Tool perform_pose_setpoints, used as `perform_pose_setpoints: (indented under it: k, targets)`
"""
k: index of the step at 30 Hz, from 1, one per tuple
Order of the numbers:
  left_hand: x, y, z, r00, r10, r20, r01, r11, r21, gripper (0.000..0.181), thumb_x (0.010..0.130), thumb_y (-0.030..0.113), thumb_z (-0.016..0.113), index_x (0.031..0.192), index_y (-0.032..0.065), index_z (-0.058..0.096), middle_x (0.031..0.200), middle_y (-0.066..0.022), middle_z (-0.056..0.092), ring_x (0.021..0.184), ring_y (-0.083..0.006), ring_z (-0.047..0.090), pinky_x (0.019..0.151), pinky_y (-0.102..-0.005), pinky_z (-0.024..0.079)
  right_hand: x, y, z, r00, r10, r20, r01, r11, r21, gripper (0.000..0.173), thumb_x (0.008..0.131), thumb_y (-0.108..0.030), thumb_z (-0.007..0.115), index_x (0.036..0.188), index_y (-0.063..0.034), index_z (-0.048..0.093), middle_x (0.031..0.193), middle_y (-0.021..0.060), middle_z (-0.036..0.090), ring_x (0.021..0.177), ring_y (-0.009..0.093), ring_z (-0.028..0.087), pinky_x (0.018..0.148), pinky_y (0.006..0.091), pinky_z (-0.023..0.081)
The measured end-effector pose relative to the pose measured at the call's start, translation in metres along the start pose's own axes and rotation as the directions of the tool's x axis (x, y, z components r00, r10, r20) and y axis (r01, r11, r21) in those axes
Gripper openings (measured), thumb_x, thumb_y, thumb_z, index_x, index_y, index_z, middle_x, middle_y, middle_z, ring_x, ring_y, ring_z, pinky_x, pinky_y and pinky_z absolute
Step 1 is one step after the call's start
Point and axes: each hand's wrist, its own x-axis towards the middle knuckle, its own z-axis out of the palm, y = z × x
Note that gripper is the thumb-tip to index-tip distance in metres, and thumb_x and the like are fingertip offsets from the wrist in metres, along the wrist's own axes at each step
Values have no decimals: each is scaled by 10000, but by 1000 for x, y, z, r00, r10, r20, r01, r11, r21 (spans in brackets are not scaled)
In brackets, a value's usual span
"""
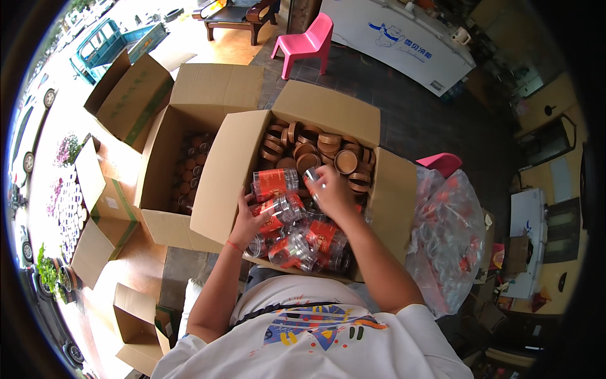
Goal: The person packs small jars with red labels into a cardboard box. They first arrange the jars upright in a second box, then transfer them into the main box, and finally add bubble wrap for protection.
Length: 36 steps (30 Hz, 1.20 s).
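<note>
An open cardboard box (326, 102) stands before me. Brown round lids (307, 149) are heaped in its far part, and clear plastic jars with red labels (326, 237) lie jumbled in the near part. At the box's left side, my left hand (248, 220) has its fingers and thumb around the end of a red-labelled jar (279, 211). Another such jar (275, 184) lies just beyond it. My right hand (331, 189), slightly blurred, grips a clear jar (311, 177) at the edge of the lids; the hand partly hides this jar.
Left of the box, a second open carton (156, 161) holds more brown-topped items. A clear bag of jars (447, 246) stands at the right. Further cartons (132, 99) lie on the left. Beyond are a pink plastic chair (307, 42) and a white chest freezer (397, 42).
</note>
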Motion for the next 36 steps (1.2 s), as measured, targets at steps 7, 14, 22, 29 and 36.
perform_pose_setpoints:
  k: [7,14,22,29,36]
  targets:
    - [2,21,-20,908,-113,404,20,974,226,905,671,50,903,1404,-19,378,1312,-153,565,1199,-211,576,1055,-340,471,82,94,-23,900,166,-404,-363,798,-480,368,823,-127,711,1164,-60,591,1345,138,513,1310,356,455,1049,452,459]
    - [14,46,-32,909,-37,416,-9,994,110,717,800,58,824,1373,-26,402,1306,-133,537,1209,-186,556,1045,-324,480,32,65,1,956,121,-267,-147,986,-79,163,918,-79,572,1036,2,493,939,211,676,841,342,711,691,470,545]
    - [9,62,3,935,-72,347,179,941,-288,533,1008,258,630,1400,0,376,1276,-97,557,1160,-125,534,1008,-282,453,-67,-16,-10,950,-213,228,2,735,678,753,869,27,579,1559,-104,306,1486,95,431,1338,219,467,1090,351,400]
    - [6,65,19,878,-338,338,436,856,-277,506,1028,416,527,1343,21,505,1164,-76,633,1023,-162,627,834,-322,533,-94,-22,-31,966,-78,245,-52,873,485,715,964,-389,671,1515,-72,344,1310,151,572,1178,214,590,1001,347,476]
    - [0,85,14,799,-417,434,509,853,-116,570,1020,483,517,1389,52,473,1163,-90,648,960,-172,656,670,-290,526,-117,-34,-30,947,-320,-25,318,923,217,814,753,-111,862,1457,-98,453,1349,137,566,1211,261,596,1026,367,492]
